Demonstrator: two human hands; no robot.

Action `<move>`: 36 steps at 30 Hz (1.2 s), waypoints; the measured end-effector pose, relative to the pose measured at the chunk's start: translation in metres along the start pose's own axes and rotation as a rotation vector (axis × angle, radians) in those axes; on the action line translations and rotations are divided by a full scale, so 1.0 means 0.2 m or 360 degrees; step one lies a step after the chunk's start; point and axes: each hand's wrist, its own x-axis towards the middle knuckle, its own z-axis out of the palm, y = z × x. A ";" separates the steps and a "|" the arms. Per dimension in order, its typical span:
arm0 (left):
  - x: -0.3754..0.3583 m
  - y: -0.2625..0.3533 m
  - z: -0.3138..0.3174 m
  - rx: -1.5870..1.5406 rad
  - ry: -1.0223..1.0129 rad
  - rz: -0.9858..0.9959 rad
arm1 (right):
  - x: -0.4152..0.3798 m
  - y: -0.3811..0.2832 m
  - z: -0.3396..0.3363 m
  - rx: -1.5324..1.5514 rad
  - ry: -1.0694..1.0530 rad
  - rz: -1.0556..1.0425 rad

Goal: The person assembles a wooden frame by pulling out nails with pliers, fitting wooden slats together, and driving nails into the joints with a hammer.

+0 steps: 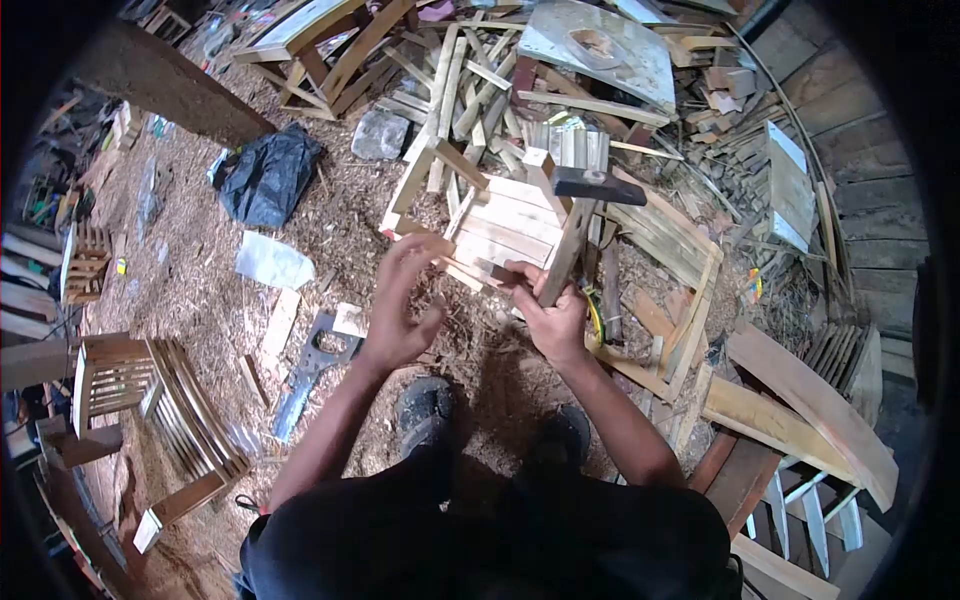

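Hammer (585, 186): its dark head stands above the slatted wooden panel (505, 232), the wooden handle running down and toward me into my right hand (555, 318).
Right grip: my fingers are wrapped tight round the lower end of the handle, so the hammer stands nearly upright with the head farthest from me.
Left hand (405, 300): it holds nothing; fingers spread and curled, palm turned toward the right hand, fingertips just at the near left edge of the panel. I cannot tell whether they touch the wood.
Panel: it lies on the sawdust floor (200, 290) in front of my feet, slats running crosswise, its near edge between my two hands.
Edges, right: curved slat frames (670, 240) and loose planks (800, 400) crowd close beside the right hand.
Edges, far: a heap of timber offcuts (470, 80) begins right behind the panel.
Open room, left: bare sawdust lies beside the left hand, with a white plastic bag (272, 262), a black bag (268, 175) and a hand saw (312, 372) near it.
Arms: both forearms reach forward from my body, elbows out, wrists converging over the panel's near edge.
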 end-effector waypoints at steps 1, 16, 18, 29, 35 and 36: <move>-0.01 -0.01 0.03 0.0000 0.0000 0.0001 | 0.01 -0.03 0.00 -0.0001 0.0000 0.0000; 0.45 0.07 0.22 -0.2281 0.0735 -0.1631 | -0.06 -0.12 0.01 -0.0211 0.0069 -0.0043; 0.44 0.14 0.19 -0.2096 0.0717 -0.1550 | -0.12 -0.24 0.02 -0.0163 0.0102 0.0031; 0.39 0.02 0.12 -0.1483 0.0768 -0.0790 | -0.50 -0.35 0.00 -0.0457 -0.0115 0.0408; 0.32 -0.12 0.20 -0.1786 0.0993 -0.1461 | -0.59 -0.24 -0.03 -0.0861 -0.0272 -0.0227; 0.31 -0.12 0.17 -0.1870 0.0941 -0.1493 | -0.59 -0.26 -0.03 -0.0861 -0.0278 -0.0221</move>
